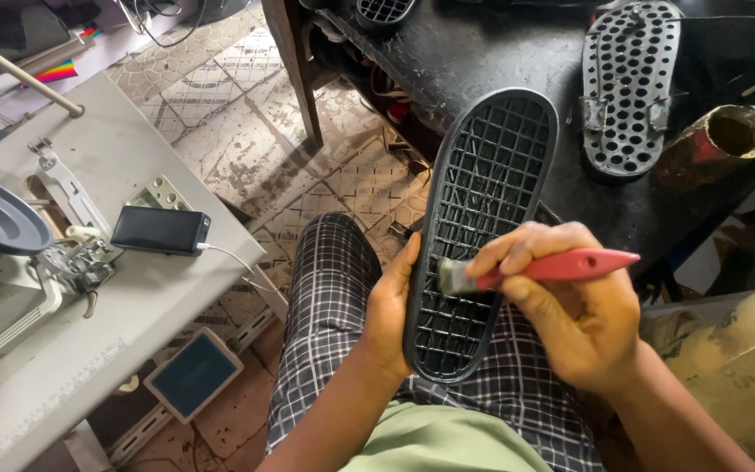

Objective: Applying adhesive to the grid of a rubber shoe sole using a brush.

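The left hand comes up from below, palm turned inward, its fingers wrapped behind the left edge of a black shoe sole and the thumb lying along that edge. The sole stands tilted over the person's checked lap, grid side facing up, toe towards the near edge of the dark tabletop. The right hand reaches across from the right, fingers closed round the red handle of a brush whose bristles press on the grid. The left fingertips are hidden behind the sole, and the bristle end is blurred. A perforated sole lies further back on the tabletop.
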